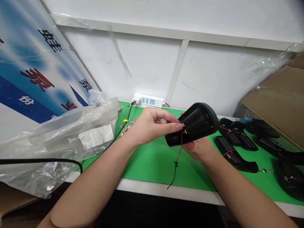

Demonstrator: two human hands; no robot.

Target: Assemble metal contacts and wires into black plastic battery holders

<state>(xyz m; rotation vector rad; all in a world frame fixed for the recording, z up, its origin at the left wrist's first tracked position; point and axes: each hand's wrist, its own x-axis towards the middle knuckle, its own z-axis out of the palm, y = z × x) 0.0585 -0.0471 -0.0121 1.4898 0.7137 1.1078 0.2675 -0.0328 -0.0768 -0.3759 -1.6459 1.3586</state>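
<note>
A black plastic housing (198, 122) with a rounded, flared end is held tilted above the green mat, my right hand (199, 149) gripping it from beneath and behind. My left hand (159, 124) reaches in from the left, thumb and forefinger pinched on a small metal part (183, 125) at the housing's side. Part of that piece is hidden by the fingertips. From it hangs a thin red wire (180, 150), joined by a knot-like tie to a black wire (172, 178) that dangles freely.
Several similar black housings (234, 153) with red wires lie at the right, below a cardboard box (275, 98). Small metal parts (129, 126) are piled behind my left forearm. A white power strip (150, 100) stands by the wall; a clear plastic bag (64, 136) covers the left side.
</note>
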